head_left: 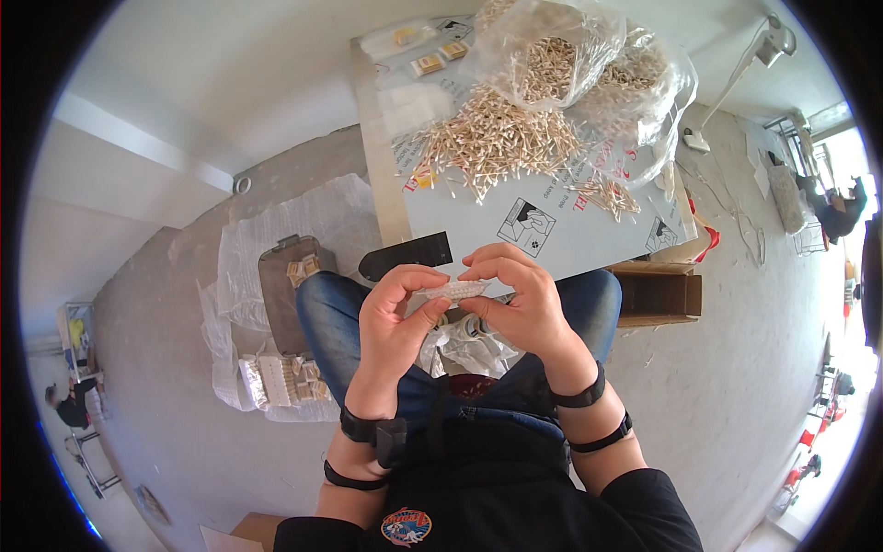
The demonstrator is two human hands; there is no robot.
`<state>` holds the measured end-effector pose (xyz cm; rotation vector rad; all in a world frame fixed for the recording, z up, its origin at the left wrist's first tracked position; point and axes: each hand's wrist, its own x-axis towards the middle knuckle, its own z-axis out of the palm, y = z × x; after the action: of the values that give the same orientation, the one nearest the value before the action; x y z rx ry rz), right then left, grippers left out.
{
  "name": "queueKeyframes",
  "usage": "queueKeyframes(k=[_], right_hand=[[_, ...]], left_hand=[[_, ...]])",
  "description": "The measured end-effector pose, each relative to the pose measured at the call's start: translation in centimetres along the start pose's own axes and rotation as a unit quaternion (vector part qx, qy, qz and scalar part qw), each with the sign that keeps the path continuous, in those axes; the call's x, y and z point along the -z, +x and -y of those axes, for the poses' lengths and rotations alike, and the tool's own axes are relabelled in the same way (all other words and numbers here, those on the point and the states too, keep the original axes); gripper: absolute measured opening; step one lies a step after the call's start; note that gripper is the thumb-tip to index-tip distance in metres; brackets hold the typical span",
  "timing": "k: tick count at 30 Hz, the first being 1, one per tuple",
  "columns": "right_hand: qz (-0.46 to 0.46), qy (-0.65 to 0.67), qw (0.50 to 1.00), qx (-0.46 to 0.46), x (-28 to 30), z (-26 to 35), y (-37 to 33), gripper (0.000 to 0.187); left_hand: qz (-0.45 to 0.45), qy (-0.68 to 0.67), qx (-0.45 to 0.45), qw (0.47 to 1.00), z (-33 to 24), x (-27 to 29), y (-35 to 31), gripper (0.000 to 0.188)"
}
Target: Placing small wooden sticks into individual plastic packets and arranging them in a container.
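Observation:
Between both hands, above my lap, is a small clear packet of cotton swabs (458, 291), the swab tips showing as a white row. My left hand (391, 317) pinches its left end between thumb and fingers. On the other end, the thumb and forefinger of my right hand (522, 299) are closed. A large heap of loose cotton swabs (497, 138) lies beyond my hands on the table (441, 216). Just past my left fingers, a flat black piece (405, 256) sits at the table's near edge.
Clear plastic bags (552, 69) of swabs stand at the back of the table, with small filled packs (429, 64) at far left. A grey bin (283, 304) and stacked packs (280, 381) are on the floor to my left. An open cardboard box (658, 294) sits at right.

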<state>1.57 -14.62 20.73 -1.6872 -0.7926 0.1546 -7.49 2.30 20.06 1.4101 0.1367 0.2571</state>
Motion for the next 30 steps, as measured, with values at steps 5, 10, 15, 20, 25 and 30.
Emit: queueKeyframes(k=[5,10,15,20,25,30], right_hand=[[-0.014,-0.01,0.999,0.035,-0.1,0.2,0.1,0.032],[-0.019,-0.026,0.998,0.059,0.1,0.9,0.3,0.035],[-0.02,-0.02,0.996,0.089,0.2,1.0,0.2,0.039],[-0.019,-0.006,0.996,0.086,0.3,1.2,0.2,0.037],[-0.026,0.002,0.997,0.069,0.3,0.9,0.0,0.036],[-0.017,0.0,0.998,0.069,0.6,1.2,0.1,0.036]], left_hand=[[-0.01,0.131,-0.06,0.989,-0.8,-0.7,0.3,0.028],[-0.003,0.165,-0.086,0.983,-1.6,-0.9,0.2,0.026],[-0.002,0.217,-0.145,0.965,-1.9,-0.8,0.5,0.025],[0.022,0.225,-0.175,0.958,-1.9,-0.5,0.7,0.026],[-0.02,0.165,-0.104,0.981,-2.3,-1.0,0.5,0.028],[-0.007,0.191,-0.113,0.975,-2.1,-0.7,0.6,0.029]])
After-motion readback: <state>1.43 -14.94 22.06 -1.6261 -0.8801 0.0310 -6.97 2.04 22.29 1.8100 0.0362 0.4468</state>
